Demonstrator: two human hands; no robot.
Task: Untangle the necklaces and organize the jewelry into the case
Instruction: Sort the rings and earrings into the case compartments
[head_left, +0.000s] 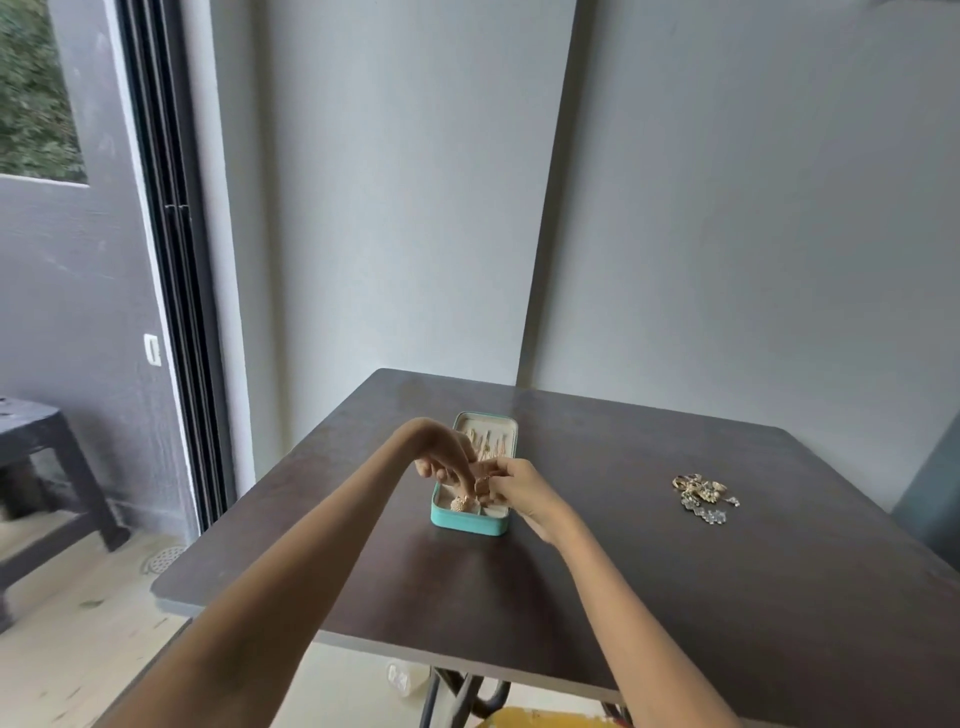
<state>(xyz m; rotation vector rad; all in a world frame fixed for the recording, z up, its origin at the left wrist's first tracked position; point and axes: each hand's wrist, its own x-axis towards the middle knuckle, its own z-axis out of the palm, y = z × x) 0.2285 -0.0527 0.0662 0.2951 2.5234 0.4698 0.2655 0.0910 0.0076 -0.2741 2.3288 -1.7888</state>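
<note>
Forearms reach out bare from the lower edge of the view and meet over a small turquoise rectangular jewelry case (470, 524) that lies open on the dark brown wooden table (623, 571). The left hand (448, 457) comes in from the left with its wrist raised and bent, so the fingers (464, 475) angle downward into the case; their tips hover at or touch a round gold bead-textured piece (460, 503) sitting in the near left compartment, though blur keeps me from telling whether the hand pinches anything. The right hand (514, 486) comes in lower, its wrist near the table just beside the case's right wall, its fingers curled toward the left hand and seemingly pinching a small gold item (483, 486) over the middle of the case; what that item is cannot be made out. Thin gold chains (485, 441) lie in straight lines along the pale lining of the case's far half. Well apart to the right, on the bare tabletop, rests a tangled heap of gold and clear-stone jewelry (704, 496). Behind the table stands a grey wall, and a dark stool (36, 452) sits on the floor at far left.
</note>
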